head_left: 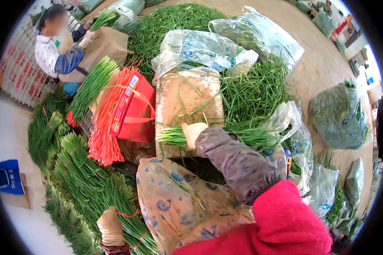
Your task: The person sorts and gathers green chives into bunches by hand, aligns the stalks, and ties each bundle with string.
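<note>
My right hand (pixel 194 134), in a pale glove with a dark sleeve cover, is closed around a bunch of chives (pixel 172 137) lying across a worn board (pixel 189 100). The pale stem ends point left and the leaves trail right under my forearm. At lower left, my left hand (pixel 110 225), also gloved, is closed at a red tie (pixel 130 215) that runs from its fingertips over a chive bundle (pixel 134 231). Left of the board stands a red box (pixel 140 112) with many red ties (pixel 104 127) draped over its side.
Tied chive bundles (pixel 91 174) are piled at left. Loose chives (pixel 259 91) and plastic bags (pixel 200 46) surround the board's back and right. A patterned apron (pixel 170 199) covers my lap. Another person (pixel 57 51) works at back left. A filled bag (pixel 340 117) stands at right.
</note>
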The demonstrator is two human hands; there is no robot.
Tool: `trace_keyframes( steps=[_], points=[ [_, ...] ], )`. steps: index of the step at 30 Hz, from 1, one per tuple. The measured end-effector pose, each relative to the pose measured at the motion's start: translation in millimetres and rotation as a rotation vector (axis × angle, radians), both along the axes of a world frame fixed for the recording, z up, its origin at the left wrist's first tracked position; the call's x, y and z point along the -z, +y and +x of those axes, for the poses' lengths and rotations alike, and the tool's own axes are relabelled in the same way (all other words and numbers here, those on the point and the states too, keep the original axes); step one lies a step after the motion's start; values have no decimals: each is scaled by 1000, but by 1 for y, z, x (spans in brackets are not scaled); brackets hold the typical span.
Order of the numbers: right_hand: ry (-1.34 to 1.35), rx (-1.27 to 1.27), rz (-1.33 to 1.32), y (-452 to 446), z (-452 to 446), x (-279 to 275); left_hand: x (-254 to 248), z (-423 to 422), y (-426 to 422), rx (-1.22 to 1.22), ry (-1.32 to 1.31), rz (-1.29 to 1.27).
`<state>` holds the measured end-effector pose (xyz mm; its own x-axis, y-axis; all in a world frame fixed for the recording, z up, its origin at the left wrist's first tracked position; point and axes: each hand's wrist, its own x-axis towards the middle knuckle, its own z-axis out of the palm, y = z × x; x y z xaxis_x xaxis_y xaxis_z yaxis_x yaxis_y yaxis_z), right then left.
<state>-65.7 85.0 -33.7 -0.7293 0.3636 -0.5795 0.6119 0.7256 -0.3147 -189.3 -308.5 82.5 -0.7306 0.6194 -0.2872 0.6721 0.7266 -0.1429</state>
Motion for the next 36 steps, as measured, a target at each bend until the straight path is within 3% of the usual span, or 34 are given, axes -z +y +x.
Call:
trace_keyframes(
  steps=[2,3,5,6,8,9,11,13,16,18,21,25,28,29,31,32,33,35,36],
  points=[
    [47,55,47,25,15,28,-9,-9,36,166,2,155],
    [-98,137,-71,46,23,17,-9,-14,55,176,2,146],
    [-165,114,54,91,56,21,-11,-25,99,349,7,292],
    [-188,165,132,116,78,26,-13,-29,126,424,12,300],
    [-288,221,169,151,115,-28,-11,-34,182,526,-1,287],
    [-352,273,255,170,136,-30,-6,-36,210,556,-22,263],
    [-386,271,417,199,185,-40,2,-31,277,625,-44,96],
    [-476,285,456,224,229,-43,41,-36,336,717,-106,116],
    [-360,398,458,218,260,-68,61,-12,429,626,-298,-83],
    [-302,452,450,212,268,-75,109,-8,463,810,-188,141],
    [-198,456,423,199,267,-86,159,-14,501,762,-238,154],
    [38,207,483,173,231,-105,176,-20,523,702,-160,76],
    [80,54,479,163,190,-116,183,-48,514,461,-314,183],
    [88,28,475,160,174,-119,158,-40,497,483,-342,292],
    [89,79,420,156,138,-121,183,-61,463,389,-306,228],
    [141,85,373,156,123,-114,161,-43,451,270,-320,-85],
    [186,82,334,155,108,-107,200,-50,423,693,48,-199],
    [371,112,251,144,80,-81,255,-53,368,957,250,23],
    [347,140,207,136,63,-72,235,-31,351,603,-207,257]
  ],
)
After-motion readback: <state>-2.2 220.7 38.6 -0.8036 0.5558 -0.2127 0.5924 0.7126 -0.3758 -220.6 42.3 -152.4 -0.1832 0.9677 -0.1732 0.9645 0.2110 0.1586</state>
